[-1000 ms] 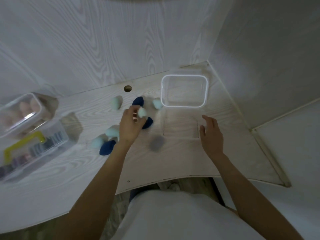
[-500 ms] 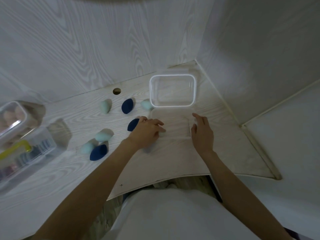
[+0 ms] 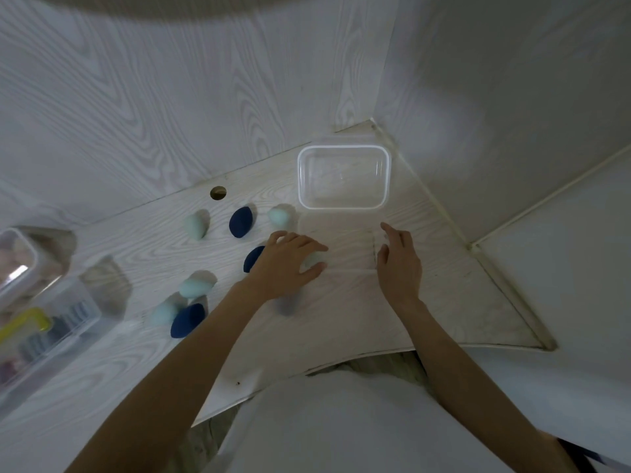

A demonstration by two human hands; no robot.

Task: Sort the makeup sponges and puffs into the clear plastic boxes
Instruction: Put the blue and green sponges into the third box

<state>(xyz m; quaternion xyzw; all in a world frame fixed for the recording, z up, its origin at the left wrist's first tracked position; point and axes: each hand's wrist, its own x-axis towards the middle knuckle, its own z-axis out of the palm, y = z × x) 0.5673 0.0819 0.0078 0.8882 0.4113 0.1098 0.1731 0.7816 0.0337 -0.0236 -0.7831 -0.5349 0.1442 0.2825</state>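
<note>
My left hand (image 3: 286,264) hovers over the middle of the desk, its fingers and thumb closed around a pale mint sponge (image 3: 312,260). An empty clear plastic box (image 3: 343,177) stands at the back right corner, beyond that hand. My right hand (image 3: 398,264) rests open on a clear lid (image 3: 345,247) lying flat in front of the box. Loose on the desk to the left lie several sponges: dark blue ones (image 3: 240,222) (image 3: 253,258) (image 3: 187,320) and pale mint ones (image 3: 195,226) (image 3: 279,217) (image 3: 194,288) (image 3: 163,312).
At the left edge stand a clear box with a yellow handle (image 3: 41,339), holding puffs, and a clear box of pinkish sponges (image 3: 15,259) behind it. A round cable hole (image 3: 218,192) is near the back wall. Walls close the desk at the back and right.
My left hand picked a mint sponge from among the blue ones and carried it right, toward the lid. My right hand stayed on the lid. The view shifted slightly.
</note>
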